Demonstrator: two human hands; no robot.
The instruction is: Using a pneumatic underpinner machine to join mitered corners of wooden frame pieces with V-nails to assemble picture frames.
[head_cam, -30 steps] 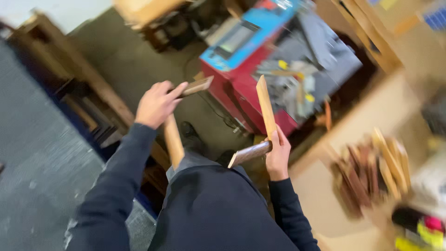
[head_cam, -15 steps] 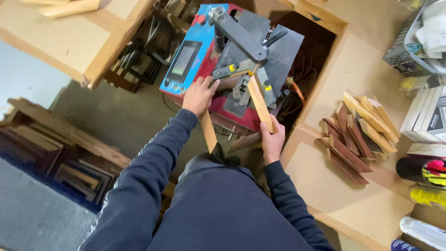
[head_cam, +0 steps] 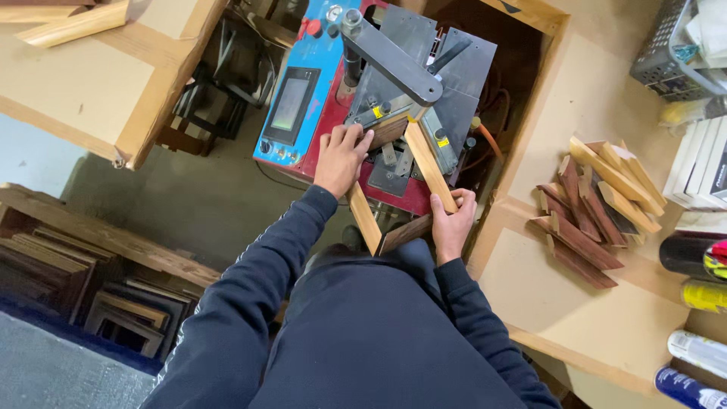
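I look straight down over my dark blue sleeves at a small wooden picture frame (head_cam: 405, 185) resting on the grey metal bed of a joining machine (head_cam: 394, 91), just above the centre of the picture. The frame sits turned like a diamond, with its far corner pushed under the machine's grey arm and its near corner hanging off the front edge, towards my body.

My left hand (head_cam: 341, 157) lies flat over the frame's left corner, fingers spread and pressing down on the wood rather than wrapped around it. My right hand (head_cam: 452, 223) grips the frame's lower right corner, fingers curled closed around the light-coloured rail with the thumb on its inner side.

The machine has a red body and a blue control panel with a small screen (head_cam: 291, 102) just left of my left hand.

To the right, on a pale wooden workbench (head_cam: 598, 318), lies a loose heap of cut frame mouldings (head_cam: 594, 208), some dark brown, some light. Spray cans (head_cam: 693, 265) lie at the right edge of the picture, and a grey wire basket (head_cam: 666, 45) sits in the upper right corner. Another pale bench (head_cam: 91, 83) fills the upper left. In the lower left, finished dark frames (head_cam: 83, 291) stand stacked in a low wooden rack on the floor.
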